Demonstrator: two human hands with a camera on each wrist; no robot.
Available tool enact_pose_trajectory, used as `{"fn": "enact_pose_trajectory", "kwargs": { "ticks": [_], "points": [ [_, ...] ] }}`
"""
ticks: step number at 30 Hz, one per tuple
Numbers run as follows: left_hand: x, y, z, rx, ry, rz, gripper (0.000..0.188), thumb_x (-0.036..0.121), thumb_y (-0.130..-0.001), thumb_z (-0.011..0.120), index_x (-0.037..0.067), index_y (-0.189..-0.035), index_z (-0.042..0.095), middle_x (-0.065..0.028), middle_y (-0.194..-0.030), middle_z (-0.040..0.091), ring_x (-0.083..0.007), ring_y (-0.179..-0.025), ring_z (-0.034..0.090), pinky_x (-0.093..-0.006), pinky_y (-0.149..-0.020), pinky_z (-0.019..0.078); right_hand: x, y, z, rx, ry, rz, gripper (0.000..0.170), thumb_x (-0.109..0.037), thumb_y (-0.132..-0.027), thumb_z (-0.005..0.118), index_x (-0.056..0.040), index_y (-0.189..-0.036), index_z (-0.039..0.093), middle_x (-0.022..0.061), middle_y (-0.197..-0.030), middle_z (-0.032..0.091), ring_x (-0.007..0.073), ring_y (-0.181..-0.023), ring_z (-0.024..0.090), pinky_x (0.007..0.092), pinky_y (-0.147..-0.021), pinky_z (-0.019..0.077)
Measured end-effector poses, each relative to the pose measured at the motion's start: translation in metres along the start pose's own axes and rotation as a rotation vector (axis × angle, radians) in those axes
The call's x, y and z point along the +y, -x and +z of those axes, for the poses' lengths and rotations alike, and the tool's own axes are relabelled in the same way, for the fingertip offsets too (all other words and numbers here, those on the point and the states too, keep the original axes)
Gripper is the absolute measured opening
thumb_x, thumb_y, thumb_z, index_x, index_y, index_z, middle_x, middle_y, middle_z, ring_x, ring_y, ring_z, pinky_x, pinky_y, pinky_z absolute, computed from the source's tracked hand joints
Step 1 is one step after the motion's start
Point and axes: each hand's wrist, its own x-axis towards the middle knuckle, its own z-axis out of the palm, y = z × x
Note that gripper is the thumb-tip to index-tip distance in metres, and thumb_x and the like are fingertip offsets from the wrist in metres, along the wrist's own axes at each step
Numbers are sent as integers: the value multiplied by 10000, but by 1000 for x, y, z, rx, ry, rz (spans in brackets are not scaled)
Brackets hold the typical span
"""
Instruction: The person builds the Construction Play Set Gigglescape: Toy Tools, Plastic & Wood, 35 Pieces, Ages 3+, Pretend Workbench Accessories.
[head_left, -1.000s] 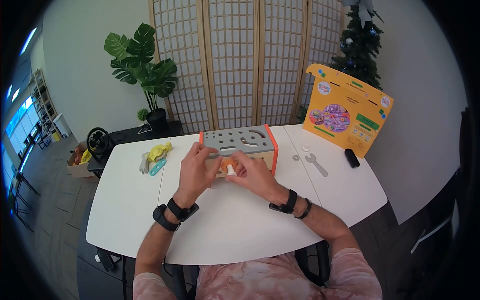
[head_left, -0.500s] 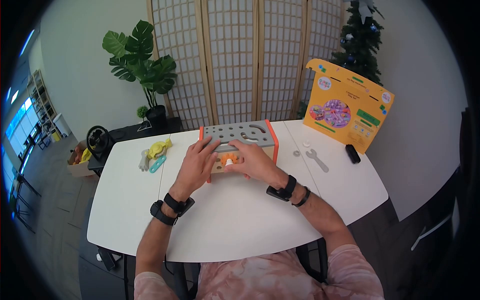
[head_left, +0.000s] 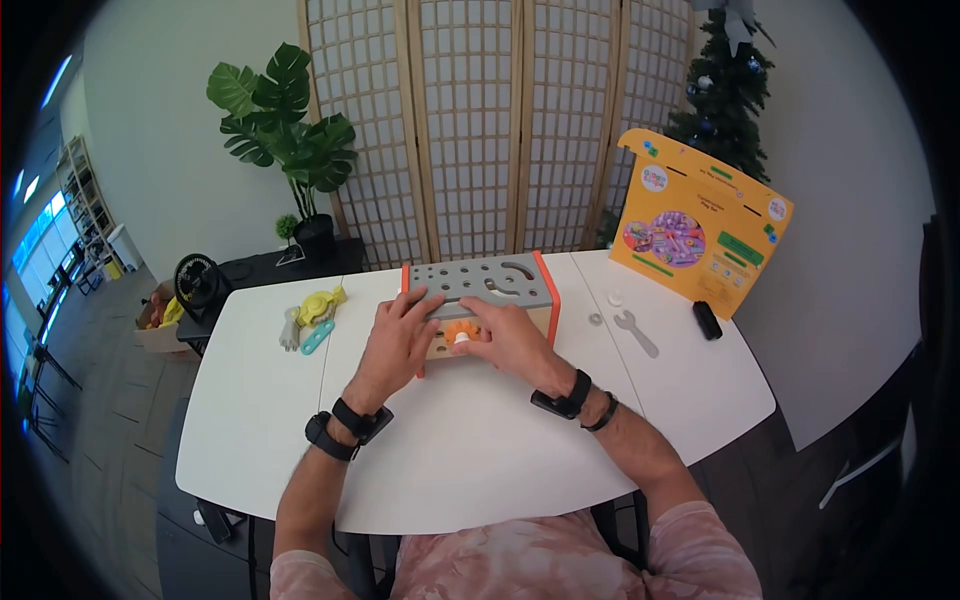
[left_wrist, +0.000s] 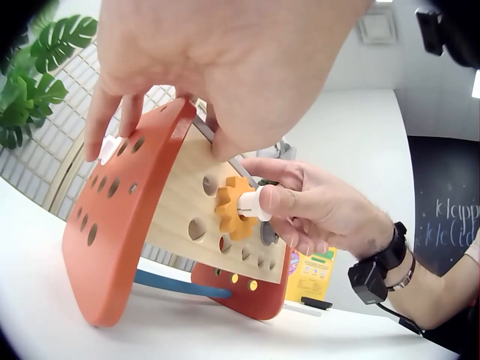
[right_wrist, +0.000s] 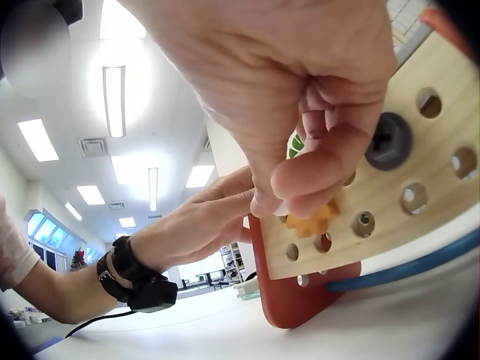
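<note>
Gear, orange and toothed (left_wrist: 236,208), sits against the wooden front panel (left_wrist: 180,191) of the toy workbench (head_left: 465,272), and we see a white peg (left_wrist: 253,203) jutting from its middle! Our right hand (head_left: 512,335) has that peg pinched at the head, thumb on the near side, the other fingers curled in behind. Over to the left hand (head_left: 392,338): fingers loosely extended, draped over the red side panel (left_wrist: 124,240) and the workbench's edge, the thumb up by the top of the wooden panel. Close beside the gear we spot a grey bolt (right_wrist: 390,141) set in the same panel, and a blue bar (left_wrist: 180,283) runs low between the red sides. Out right on the white table (head_left: 470,450) we've got a grey wrench (head_left: 638,336), a grey nut (head_left: 596,320) just beside it and a small white piece (head_left: 614,298) near both. Out left, grey gloves (head_left: 290,330) lie next to a yellow object (head_left: 322,302) and a teal strip (head_left: 318,337).
</note>
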Motion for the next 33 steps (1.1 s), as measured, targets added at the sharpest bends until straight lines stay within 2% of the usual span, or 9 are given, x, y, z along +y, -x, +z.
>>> {"fn": "enact_pose_trajectory", "kwargs": {
  "ticks": [1,5,11,13,19,21,24,29,33],
  "points": [
    [1,-1,-1,-6,8,-17,401,223,-1074,627,141,-1466,640,-139,-1511,565,-402,-1267,542,-481,-1122,489,0,0,0,9,49,-14,625,-251,-926,850,10,-1430,589,139,-715,690,240,-623,686,387,-589,534],
    [2,-1,-1,-8,-3,-21,399,235,-1076,625,156,-1467,637,-119,-1504,572,-392,-1255,539,-479,-1092,517,13,11,13,137,148,-165,723,-340,-939,840,-37,-1531,556,118,-671,663,242,-575,672,360,-602,551],
    [5,-2,-3,-48,47,-75,403,213,-1082,616,116,-1471,647,-162,-1543,551,-383,-1285,518,-462,-1136,451,41,45,9,193,414,-269,421,-362,-953,814,-75,-1258,771,152,-747,727,282,-623,710,373,-628,569],
    [6,-1,-4,-54,42,-82,405,214,-1082,614,114,-1473,644,-162,-1547,549,-382,-1289,515,-461,-1140,447,30,58,-9,189,343,-110,314,-345,-956,809,-64,-1094,825,143,-705,722,266,-595,702,362,-612,569],
    [4,-1,1,-51,37,-73,417,218,-1082,610,107,-1484,634,-162,-1561,538,-382,-1310,506,-461,-1158,431,56,84,-76,205,297,176,216,-264,-944,800,-61,-1012,829,138,-660,716,269,-587,707,360,-619,579],
    [3,1,2,-46,26,-74,421,219,-1081,611,105,-1486,632,-162,-1562,537,-384,-1314,505,-464,-1161,427,92,86,-98,269,449,161,186,-252,-958,750,-95,-1016,830,140,-698,731,343,-648,720,424,-671,592],
    [1,1,2,-41,-14,-44,430,255,-1086,610,150,-1504,613,-139,-1588,512,-396,-1346,482,-463,-1124,499,144,85,-131,339,541,207,174,-139,-951,710,-76,-1073,816,161,-829,762,354,-770,742,447,-770,608],
    [0,3,3,-42,9,-54,446,261,-1085,613,142,-1514,606,-134,-1618,485,-385,-1367,460,-451,-1112,516,209,83,-145,349,784,4,339,20,-880,641,-67,-1175,785,166,-1243,726,379,-1150,684,471,-967,598],
    [4,3,1,-48,47,-70,448,256,-1083,616,145,-1517,604,-135,-1624,478,-385,-1369,457,-447,-1110,517,246,68,-134,278,897,-64,274,20,-867,656,-55,-1095,788,151,-1239,712,372,-1162,672,461,-955,605]
  ]
}}
